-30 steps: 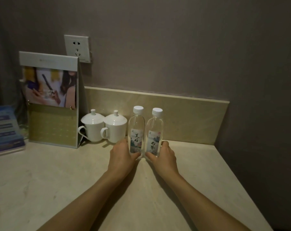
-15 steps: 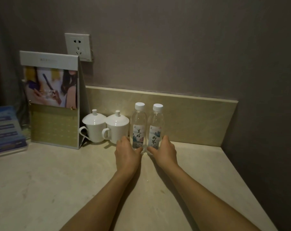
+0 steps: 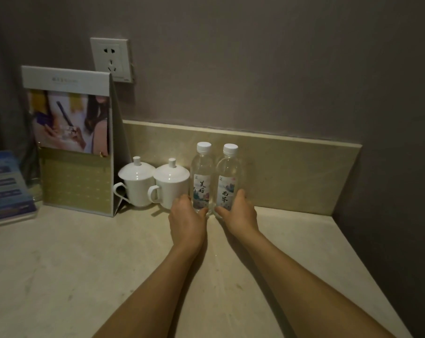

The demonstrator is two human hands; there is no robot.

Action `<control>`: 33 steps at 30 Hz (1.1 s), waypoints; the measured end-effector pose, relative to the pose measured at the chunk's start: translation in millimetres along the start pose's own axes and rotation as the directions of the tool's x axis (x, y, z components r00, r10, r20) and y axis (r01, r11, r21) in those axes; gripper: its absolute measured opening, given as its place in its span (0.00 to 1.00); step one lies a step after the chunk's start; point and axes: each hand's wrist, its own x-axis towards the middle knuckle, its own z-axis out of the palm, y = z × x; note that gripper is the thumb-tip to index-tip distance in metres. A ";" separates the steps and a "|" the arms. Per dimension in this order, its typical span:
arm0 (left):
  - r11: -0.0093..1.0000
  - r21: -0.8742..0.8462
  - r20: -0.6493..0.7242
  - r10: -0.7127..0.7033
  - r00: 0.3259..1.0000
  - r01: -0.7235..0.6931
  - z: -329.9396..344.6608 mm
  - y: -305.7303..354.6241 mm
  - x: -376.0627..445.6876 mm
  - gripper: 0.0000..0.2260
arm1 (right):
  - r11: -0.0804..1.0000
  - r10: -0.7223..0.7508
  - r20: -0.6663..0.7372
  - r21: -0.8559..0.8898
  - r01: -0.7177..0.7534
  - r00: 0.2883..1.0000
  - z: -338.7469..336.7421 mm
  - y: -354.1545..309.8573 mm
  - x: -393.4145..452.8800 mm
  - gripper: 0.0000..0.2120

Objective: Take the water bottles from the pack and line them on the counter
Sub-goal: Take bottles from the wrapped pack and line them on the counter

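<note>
from my head camera i see two water bottles standing upright on the counter (image 3: 60,276), close to the low back ledge (image 3: 292,176). my left hand (image 3: 187,219) is curled around the lower part of the left bottle (image 3: 201,178), thumb in front, fingers behind it. my right hand (image 3: 238,214) grips the right bottle (image 3: 227,179) in the same way. the two bottles are just beside each other, almost touching. the left bottle stands just beside a white cup with lid (image 3: 171,184); a second cup (image 3: 137,182) is next to that, then a standing card (image 3: 72,142).
</note>
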 end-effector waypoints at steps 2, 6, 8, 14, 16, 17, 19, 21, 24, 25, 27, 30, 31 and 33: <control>1.000 0.022 -0.013 0.007 1.000 -0.007 1.0 0.4 0.5 0.13 | 1.000 -0.006 -0.002 -0.002 0.006 1.000 0.0 0.0 2.0 0.20; 0.999 0.033 -0.028 -0.012 1.000 0.013 3.5 2.2 1.0 0.13 | 1.000 -0.016 -0.020 0.019 0.016 1.000 3.6 -0.2 2.3 0.20; 0.999 0.035 -0.038 -0.018 0.999 0.019 5.0 2.9 1.5 0.13 | 0.999 -0.024 -0.030 0.024 0.025 0.999 5.1 -0.2 3.1 0.21; 0.998 0.056 -0.043 -0.016 0.999 0.018 7.3 3.9 4.2 0.13 | 0.999 -0.025 -0.036 0.026 0.026 0.999 7.3 1.2 7.1 0.21; 0.998 0.065 -0.043 -0.007 0.999 0.010 7.6 4.5 4.9 0.12 | 0.999 -0.025 -0.041 0.023 0.026 0.999 8.1 1.0 8.1 0.21; 0.998 0.067 -0.042 -0.006 0.999 0.008 8.0 4.8 5.3 0.12 | 0.999 -0.027 -0.044 0.017 0.028 0.999 8.4 0.9 8.7 0.21; 0.997 0.074 -0.040 -0.005 0.999 0.008 8.5 5.3 5.5 0.12 | 1.000 -0.027 -0.044 0.006 0.028 0.999 8.7 0.9 10.1 0.21; 0.996 0.085 -0.040 0.001 0.999 0.003 8.7 5.6 6.0 0.12 | 1.000 -0.026 -0.040 -0.001 0.026 0.999 9.2 1.0 10.9 0.21; 0.996 0.089 -0.042 0.014 0.999 -0.010 8.4 5.0 6.4 0.12 | 1.000 -0.031 -0.041 -0.009 0.030 0.999 10.5 1.1 10.3 0.21; 0.996 0.089 -0.039 0.017 0.999 -0.014 8.4 4.9 6.6 0.12 | 0.999 -0.032 -0.042 -0.011 0.031 0.999 10.8 1.0 10.1 0.21; 0.995 0.095 -0.030 0.022 0.999 -0.019 8.1 4.9 7.1 0.12 | 1.000 -0.030 -0.040 -0.011 0.029 0.999 10.9 0.6 10.0 0.22; 0.996 0.091 -0.018 0.010 1.000 -0.009 6.9 5.8 8.8 0.13 | 1.000 -0.023 -0.038 -0.005 0.023 0.999 10.6 0.0 10.3 0.22; 0.997 0.083 -0.015 0.000 1.000 0.001 6.4 6.4 9.2 0.14 | 1.000 -0.024 -0.039 -0.004 0.023 0.999 10.5 0.0 10.1 0.21; 0.997 0.076 -0.021 -0.023 1.000 0.025 5.9 7.4 9.1 0.14 | 1.000 -0.028 -0.043 -0.003 0.028 0.999 10.5 0.2 9.5 0.21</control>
